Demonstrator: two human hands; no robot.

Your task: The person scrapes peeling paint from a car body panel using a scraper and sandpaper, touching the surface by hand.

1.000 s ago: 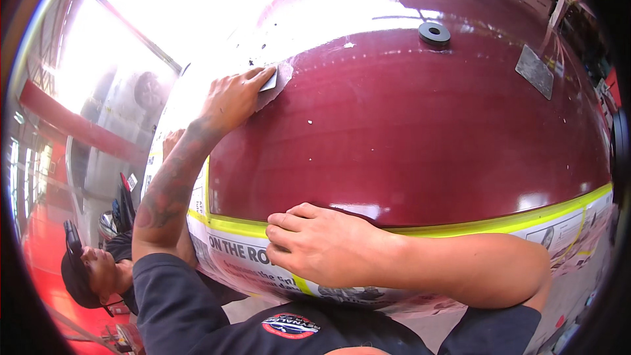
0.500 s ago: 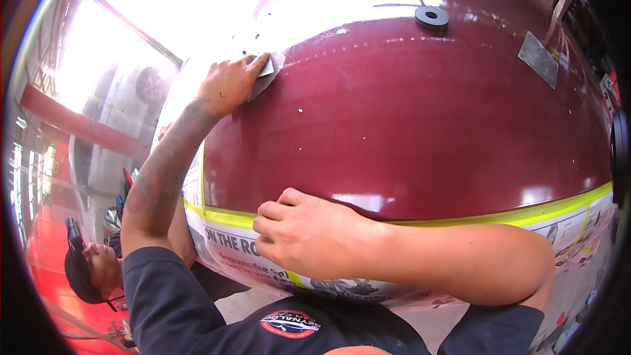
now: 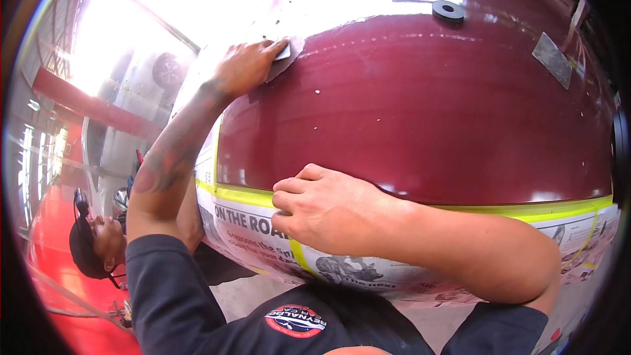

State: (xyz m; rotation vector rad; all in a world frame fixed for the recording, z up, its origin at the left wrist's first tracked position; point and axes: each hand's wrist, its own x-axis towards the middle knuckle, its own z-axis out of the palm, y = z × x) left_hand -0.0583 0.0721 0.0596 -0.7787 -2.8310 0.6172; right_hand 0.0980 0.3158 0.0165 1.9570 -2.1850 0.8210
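A glossy dark red car panel [image 3: 394,131] spreads out in front of me. At its left part, my left hand [image 3: 251,66] is closed on a small pale block with a grey sheet of sandpaper [image 3: 294,52] under it, lying against the paint. Along the near edge, my right hand [image 3: 325,207] rests on the yellow masking tape [image 3: 499,212] with its fingers curled in. Nothing shows in that hand, though its palm is hidden. Newspaper [image 3: 246,233] covers the surface below the tape.
A black ring-shaped disc [image 3: 449,12] and a flat grey rectangular sheet [image 3: 552,60] lie on the panel's far right part. Another person in a dark cap [image 3: 92,243] is at my left, close to my left arm. Strong glare whitens the upper left.
The view has shifted, so the panel and both hands appear higher and further right. Against the panel, both hands have barely moved, and the left still holds the sandpaper.
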